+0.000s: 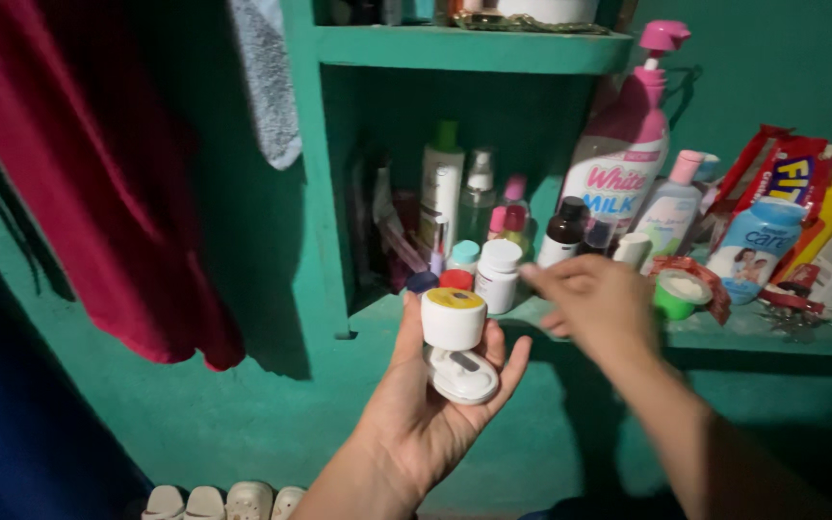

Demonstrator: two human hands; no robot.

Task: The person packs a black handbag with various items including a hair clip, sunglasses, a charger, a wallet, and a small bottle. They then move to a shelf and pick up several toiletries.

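My left hand (430, 404) is raised palm up in front of a green shelf and holds a small white jar with a yellow top (453, 317) and a flat white oval case (462, 374) under it. My right hand (597, 303) is blurred, fingers loosely curled, and hovers at the shelf's edge beside the small white bottle (498, 274) and a dark brown bottle (563, 232). I see nothing in the right hand.
The green shelf (753, 332) is crowded with a tall pink pump bottle (625, 144), a blue powder bottle (755, 246), a green-rimmed open pot (681, 293), boxes and tubes. A red cloth (108, 164) hangs at left. Pale sandals (223, 502) lie on the floor.
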